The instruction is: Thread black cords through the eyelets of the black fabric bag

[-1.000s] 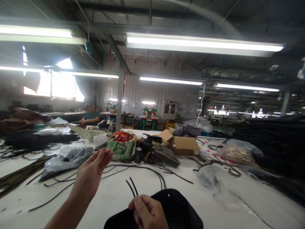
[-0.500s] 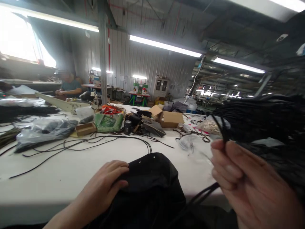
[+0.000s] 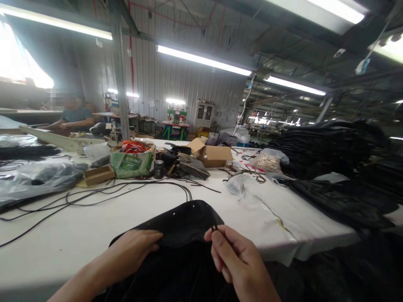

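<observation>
A black fabric piece (image 3: 185,222) with small holes along its edge lies on the white table (image 3: 94,226) in front of me. My left hand (image 3: 132,253) rests on its left side, fingers curled down onto the cloth. My right hand (image 3: 236,260) is closed in a pinch on the ends of thin black cords (image 3: 215,228) at the fabric's right edge. Long black cords (image 3: 103,191) trail across the table beyond the fabric.
A green box of orange items (image 3: 132,161), a small dark can (image 3: 158,169), an open cardboard box (image 3: 212,155) and plastic bags (image 3: 34,178) crowd the table's far side. Black material piles (image 3: 330,151) rise at right. A person in a teal shirt (image 3: 74,117) sits at back left.
My right hand came down from near the camera to the fabric's right edge with the cord ends. My left hand stayed on the fabric. The view shifted left and down.
</observation>
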{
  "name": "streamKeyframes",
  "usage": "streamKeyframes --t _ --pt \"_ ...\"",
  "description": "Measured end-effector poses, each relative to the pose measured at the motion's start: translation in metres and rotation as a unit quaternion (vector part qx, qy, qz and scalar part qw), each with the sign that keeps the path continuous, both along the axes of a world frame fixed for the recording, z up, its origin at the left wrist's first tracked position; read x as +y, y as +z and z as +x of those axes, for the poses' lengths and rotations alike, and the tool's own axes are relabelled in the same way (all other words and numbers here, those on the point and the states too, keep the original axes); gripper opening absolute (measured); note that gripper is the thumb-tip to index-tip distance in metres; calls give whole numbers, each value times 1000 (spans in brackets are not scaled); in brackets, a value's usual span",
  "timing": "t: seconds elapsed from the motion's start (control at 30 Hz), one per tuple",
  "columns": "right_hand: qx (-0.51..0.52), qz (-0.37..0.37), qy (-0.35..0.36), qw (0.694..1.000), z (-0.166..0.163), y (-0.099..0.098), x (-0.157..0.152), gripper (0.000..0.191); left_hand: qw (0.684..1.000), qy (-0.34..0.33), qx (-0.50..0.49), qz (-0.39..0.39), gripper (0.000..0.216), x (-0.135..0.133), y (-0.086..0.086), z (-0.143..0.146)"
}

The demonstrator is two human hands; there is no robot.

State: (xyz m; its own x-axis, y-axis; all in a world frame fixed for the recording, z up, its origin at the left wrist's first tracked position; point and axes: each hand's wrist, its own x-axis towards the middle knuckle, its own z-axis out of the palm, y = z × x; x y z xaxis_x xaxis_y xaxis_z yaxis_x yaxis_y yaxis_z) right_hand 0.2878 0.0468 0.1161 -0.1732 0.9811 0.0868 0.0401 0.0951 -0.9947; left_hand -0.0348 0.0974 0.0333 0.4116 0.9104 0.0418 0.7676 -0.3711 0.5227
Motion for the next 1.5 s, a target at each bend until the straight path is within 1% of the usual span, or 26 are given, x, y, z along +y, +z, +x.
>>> streamKeyframes --t 0.07,0.13,0.2,0.3,0.37,0.4,0.47,0.53,0.6,0.7,0.8,0.87,0.9,1.0,1.13,1.2,1.27,1.37,1.43,1.5 --pt "-42 23 29 998 -7 -18 7 53 999 22 33 -6 38 7 3 0" --pt "-100 56 36 993 -15 -34 18 48 998 42 40 -25 41 16 14 1" --pt "-143 86 6 986 -22 -49 34 45 998 37 24 -54 42 26 29 1" --pt "-150 114 -64 980 -29 -64 61 42 993 8 -2 -117 42 37 53 1" --pt "-151 127 -88 976 -34 -71 74 42 989 -5 -8 -148 42 41 61 2" --pt "-160 139 -95 973 -37 -73 77 41 988 -7 -8 -155 42 42 63 2" --pt "-192 171 -105 961 -44 -75 75 40 987 -3 -9 -162 43 43 60 2" --pt "-229 198 -107 947 -53 -77 65 39 986 3 -15 -164 44 45 54 -1" --pt "-252 205 -102 940 -63 -78 52 36 988 24 -22 -152 44 47 47 -7" --pt "-256 201 -84 942 -74 -79 39 33 989 72 -19 -130 35 48 42 -17" --pt "-235 197 -76 949 -75 -81 37 32 990 85 4 -116 20 41 47 -25" --pt "-209 181 -76 958 -72 -82 41 31 992 72 11 -107 10 33 51 -30" --pt "-197 172 -75 962 -70 -83 42 31 993 62 12 -102 10 30 52 -32" --pt "-178 167 -72 967 -66 -87 47 33 995 54 27 -76 22 22 44 -42" --pt "-179 222 -81 955 -61 -98 62 37 996 85 28 -16 27 22 26 -52" --pt "-171 246 -83 950 -59 -100 77 38 996 95 -1 -5 28 21 24 -53" --pt "-161 235 -87 955 -56 -99 94 38 994 94 -50 -19 31 19 27 -50" --pt "-174 190 -94 962 -55 -92 114 36 986 75 -125 -74 39 17 33 -47" --pt "-197 180 -94 959 -57 -87 118 35 980 67 -155 -105 45 18 32 -47" --pt "-208 184 -96 956 -61 -83 115 34 975 75 -174 -119 49 21 24 -50"
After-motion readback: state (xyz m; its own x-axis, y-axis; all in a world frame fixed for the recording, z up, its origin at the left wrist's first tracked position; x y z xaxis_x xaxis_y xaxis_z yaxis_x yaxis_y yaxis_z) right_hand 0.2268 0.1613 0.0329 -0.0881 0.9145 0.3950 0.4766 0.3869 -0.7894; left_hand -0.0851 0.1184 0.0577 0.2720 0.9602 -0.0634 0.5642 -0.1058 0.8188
